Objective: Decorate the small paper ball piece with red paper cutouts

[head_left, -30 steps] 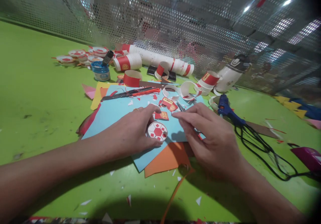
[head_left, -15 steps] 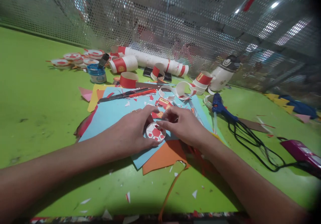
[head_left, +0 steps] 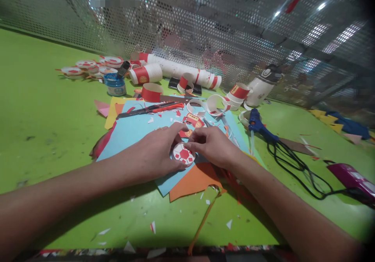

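A small white paper disc [head_left: 183, 155] with red patches and dark lines, like a football pattern, lies on the blue paper [head_left: 139, 131]. My left hand [head_left: 159, 148] curls round its left side, thumb at the near edge and fingers at the far edge. My right hand [head_left: 212, 144] is pinched at the disc's upper right, thumb tip over its face; whatever lies between those fingertips is hidden. Just beyond the fingers are red printed paper cup pieces [head_left: 193, 120]. A box cutter and orange-handled scissors [head_left: 152, 108] rest farther back on the blue paper.
White cup rings [head_left: 216, 104], stacked paper cups [head_left: 175, 68], a blue paint jar [head_left: 115, 85] and several decorated discs [head_left: 86, 64] stand behind. At right are a blue glue gun [head_left: 259, 125] with black cord, and a flask [head_left: 260, 88]. Scraps litter the green table [head_left: 73, 129].
My right fingertips have shifted slightly and come closer together over the disc's upper right. The left hand keeps its grip on the disc. The whole view has shifted a little.
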The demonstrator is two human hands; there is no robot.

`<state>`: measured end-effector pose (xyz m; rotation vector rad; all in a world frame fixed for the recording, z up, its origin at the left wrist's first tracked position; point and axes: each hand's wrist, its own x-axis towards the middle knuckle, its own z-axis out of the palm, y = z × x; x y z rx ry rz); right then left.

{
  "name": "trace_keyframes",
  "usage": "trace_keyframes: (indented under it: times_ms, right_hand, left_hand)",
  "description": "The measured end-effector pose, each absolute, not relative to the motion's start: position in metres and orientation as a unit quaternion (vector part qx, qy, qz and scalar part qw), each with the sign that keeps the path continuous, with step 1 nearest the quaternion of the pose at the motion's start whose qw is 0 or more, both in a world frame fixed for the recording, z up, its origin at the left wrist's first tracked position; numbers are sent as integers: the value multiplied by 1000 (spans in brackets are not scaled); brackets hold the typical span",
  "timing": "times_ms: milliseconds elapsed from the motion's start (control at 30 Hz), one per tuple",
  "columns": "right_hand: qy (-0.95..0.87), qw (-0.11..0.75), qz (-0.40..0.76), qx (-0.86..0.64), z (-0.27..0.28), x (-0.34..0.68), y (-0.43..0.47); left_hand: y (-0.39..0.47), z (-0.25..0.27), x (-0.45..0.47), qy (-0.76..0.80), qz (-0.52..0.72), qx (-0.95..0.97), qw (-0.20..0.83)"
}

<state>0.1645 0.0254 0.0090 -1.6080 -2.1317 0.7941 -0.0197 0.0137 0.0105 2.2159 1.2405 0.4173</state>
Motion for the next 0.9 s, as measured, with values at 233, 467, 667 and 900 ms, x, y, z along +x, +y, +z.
trace_keyframes:
  times_ms: [233,467,667,900]
  right_hand:
    - [-761,185,299,-545,7,172,24]
    - [-747,170,309,-564,7,169,28]
    - [-734,169,316,-577,11,167,28]
    - [-735,160,327,-572,14,166,26]
  left_hand:
    - [13,11,-20,464,145,826,287]
    - [14,11,-20,466,147,828,277]
    - [14,10,-20,465,146,827,280]
    - [15,9,-20,467,142,827,279]
